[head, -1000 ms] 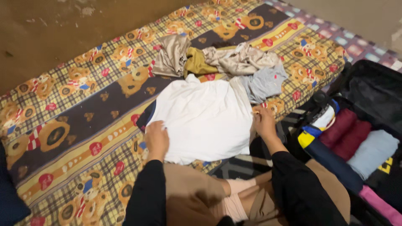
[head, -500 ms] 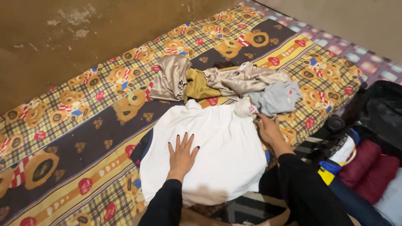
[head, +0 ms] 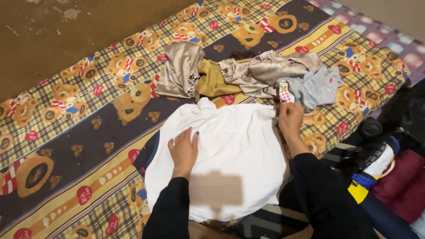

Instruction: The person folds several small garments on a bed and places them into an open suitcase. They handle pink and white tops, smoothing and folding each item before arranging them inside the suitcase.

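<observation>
A: Right, hands first. Left hand [head: 183, 149] lies palm down on the white shirt [head: 230, 150], fingers loosely curled, nothing gripped. Right hand [head: 290, 118] is at the shirt's upper right edge, fingers pinched together around the fabric there, I think; can't tell whether it has the shirt alone or also the small red-checked piece [head: 284, 94] just above it.

B: Where's the shirt sitting?

A: Centre of frame, spread on the bear-print mattress [head: 66, 132], lower edge hanging toward the person's lap. A dark garment [head: 148, 155] pokes out under its left side.

B: Risks?

A: Three, as I judge it. One: the right hand drags the checked piece or the grey top [head: 316, 88] along, since both touch the shirt's corner. Two: the shirt bunches under the left palm if the right side is pulled while the left pins it. Three: the dark garment shifts with it and creases the fold.

B: Further out?

A: Beige satin cloth [head: 179, 71], mustard cloth [head: 212, 79] and a crumpled beige blouse [head: 270, 71] in a heap, upper centre. All touching each other, so easy to snag.

B: Packages, labels, signs?

A: No packages or signs. Nearest thing to a label is that checked piece, small, upright, red and white. Round red badges are printed across the mattress. Lower right: rolled clothes [head: 398, 186], maroon, plus a yellow-blue-white one, in a dark case; cut off by the frame.
</observation>
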